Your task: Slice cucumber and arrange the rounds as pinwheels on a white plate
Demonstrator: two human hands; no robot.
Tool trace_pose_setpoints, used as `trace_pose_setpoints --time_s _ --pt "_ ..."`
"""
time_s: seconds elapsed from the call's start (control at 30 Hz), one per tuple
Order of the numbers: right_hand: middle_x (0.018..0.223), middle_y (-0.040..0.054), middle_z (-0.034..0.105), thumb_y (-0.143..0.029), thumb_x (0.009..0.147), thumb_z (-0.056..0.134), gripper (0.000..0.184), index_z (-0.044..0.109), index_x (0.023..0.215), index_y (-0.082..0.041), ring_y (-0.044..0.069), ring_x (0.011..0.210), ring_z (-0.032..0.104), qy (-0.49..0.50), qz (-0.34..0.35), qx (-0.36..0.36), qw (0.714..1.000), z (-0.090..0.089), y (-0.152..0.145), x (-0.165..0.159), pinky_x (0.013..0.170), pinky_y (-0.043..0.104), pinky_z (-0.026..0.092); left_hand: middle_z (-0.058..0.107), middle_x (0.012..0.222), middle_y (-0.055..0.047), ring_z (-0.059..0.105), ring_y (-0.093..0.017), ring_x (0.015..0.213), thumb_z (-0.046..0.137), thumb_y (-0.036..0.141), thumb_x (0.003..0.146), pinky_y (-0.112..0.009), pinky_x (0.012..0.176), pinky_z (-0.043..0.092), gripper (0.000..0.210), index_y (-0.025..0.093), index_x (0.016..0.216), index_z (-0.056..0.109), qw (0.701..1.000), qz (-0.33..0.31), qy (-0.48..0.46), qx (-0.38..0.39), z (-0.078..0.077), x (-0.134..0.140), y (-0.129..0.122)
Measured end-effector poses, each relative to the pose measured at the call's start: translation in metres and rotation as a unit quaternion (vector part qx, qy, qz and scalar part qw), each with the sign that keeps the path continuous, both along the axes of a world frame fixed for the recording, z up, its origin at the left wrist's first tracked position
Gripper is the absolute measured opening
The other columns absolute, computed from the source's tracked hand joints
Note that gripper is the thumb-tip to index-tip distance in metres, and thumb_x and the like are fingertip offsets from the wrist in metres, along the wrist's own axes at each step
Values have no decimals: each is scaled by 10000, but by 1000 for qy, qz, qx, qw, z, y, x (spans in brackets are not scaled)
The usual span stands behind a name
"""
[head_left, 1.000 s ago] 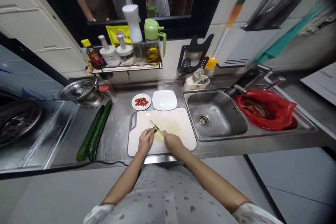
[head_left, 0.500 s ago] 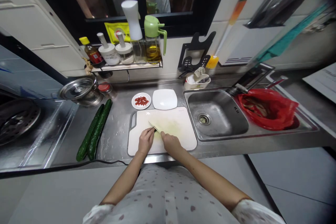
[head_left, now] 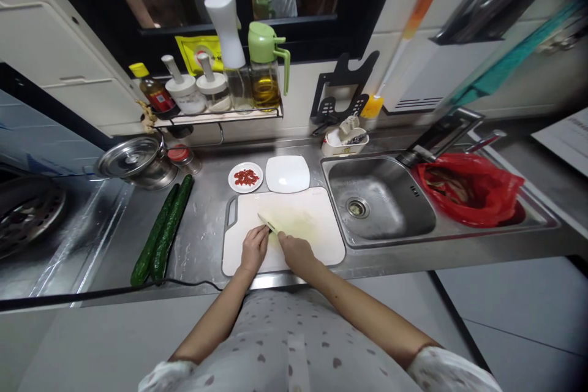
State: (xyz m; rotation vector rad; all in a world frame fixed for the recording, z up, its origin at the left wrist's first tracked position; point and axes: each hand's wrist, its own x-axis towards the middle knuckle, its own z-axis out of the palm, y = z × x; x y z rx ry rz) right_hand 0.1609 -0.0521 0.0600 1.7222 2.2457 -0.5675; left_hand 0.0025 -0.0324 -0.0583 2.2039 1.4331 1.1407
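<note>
- A kitchen: the metal worktop [head_left: 206, 202] runs under a window and a small shelf of bottles, both beyond the fingers, with the sink [head_left: 386, 196] off to their right.
- The cutting board [head_left: 245, 208] lies directly under both hands, its grey handle to the left of the left fingers.
- The right hand [head_left: 297, 254] has its fingers clamped on the handle of the knife [head_left: 269, 224], whose blade slants away to the left, just beyond the left fingers.
- The left hand [head_left: 254, 249] has its fingers bunched together beside the blade; something small and dark shows there, but I cannot tell whether they grip it.
- Two cucumbers [head_left: 171, 225] lie whole, well to the left of the left fingers.
- Beyond the fingers, past the board's far edge, the round plate [head_left: 232, 179] bears chopped red bits [head_left: 247, 177], and the square plate [head_left: 287, 174] sits just beside it.
- The red bits look finished; a pale green stain near the right fingers suggests cutting is under way, with the cucumbers uncut.
- Compared with a second ago, the right hand has come nearer the left, and the dark green piece seen between the fingers then barely shows. Cucumbers and plates have stayed put on the worktop.
</note>
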Motion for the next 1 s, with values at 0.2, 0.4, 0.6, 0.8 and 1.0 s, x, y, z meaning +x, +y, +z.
trace_pose_setpoints --time_s 0.2,0.4,0.6,0.8,1.0 --pt "966 152 679 -95 926 267 290 473 1123 -151 229 927 668 13 -2 7 1000 -2 6 -3 735 290 490 672 1050 -85 608 -184 1004 472 195 907 -360 879 519 243 200 1066 655 1000 -3 8 -5 -3 0 1" --pt "965 141 681 -64 897 296 318 453 1160 -151 227 927 668 19 4 -15 1000 -7 6 2 727 292 488 679 1061 -83 617 -182 1001 466 192 907 -363 882 521 253 202 1079 652 1000 -6 -1 -7 -4 0 0" --pt "945 123 687 -58 875 321 328 463 1155 -151 217 917 668 31 8 -9 999 -14 9 5 740 287 480 689 1057 -75 622 -180 997 459 183 908 -361 870 526 268 210 1102 642 1000 -6 -15 -6 0 1 1" --pt "965 131 689 -57 870 296 358 465 1174 -136 214 939 658 40 13 -2 999 -11 17 -1 760 297 474 694 1044 -78 630 -181 988 444 190 916 -369 867 509 264 206 1090 642 1000 -1 -9 -5 0 1 2" --pt "976 128 685 -64 874 329 338 446 1180 -147 210 945 657 36 10 -18 999 -9 19 -1 765 301 468 700 1025 -82 630 -186 966 450 213 920 -370 862 457 258 202 1084 649 1000 21 23 -4 -1 1 1"
